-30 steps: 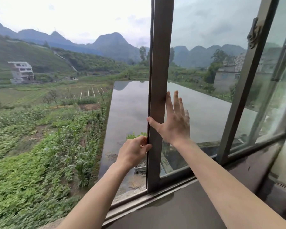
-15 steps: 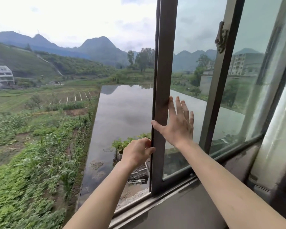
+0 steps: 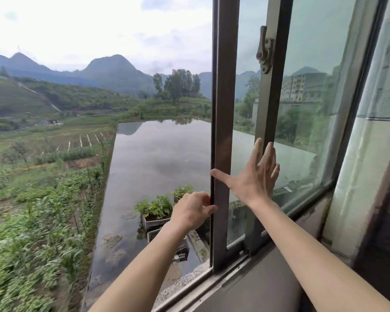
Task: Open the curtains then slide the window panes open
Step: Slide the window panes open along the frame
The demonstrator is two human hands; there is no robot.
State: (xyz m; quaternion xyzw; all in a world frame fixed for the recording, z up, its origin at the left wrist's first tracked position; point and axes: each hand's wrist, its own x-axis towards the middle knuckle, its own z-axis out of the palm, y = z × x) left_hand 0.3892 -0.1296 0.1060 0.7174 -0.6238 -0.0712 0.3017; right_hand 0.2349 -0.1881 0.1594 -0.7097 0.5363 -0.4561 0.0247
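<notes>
My left hand (image 3: 193, 211) closes its grip around the window pane (image 3: 224, 154) stile's edge to pull; my right hand (image 3: 256, 176) lies open, flat on its glass, steadying it near the sill's (image 3: 212, 287) right end.

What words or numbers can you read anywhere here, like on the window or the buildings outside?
None: no word, number, label or sign can be read anywhere.
The window frame and its latch bear no visible writing.
The grey building seen through the glass is too far and blurred to show any sign.
The crates below the left hand show no label.
</notes>
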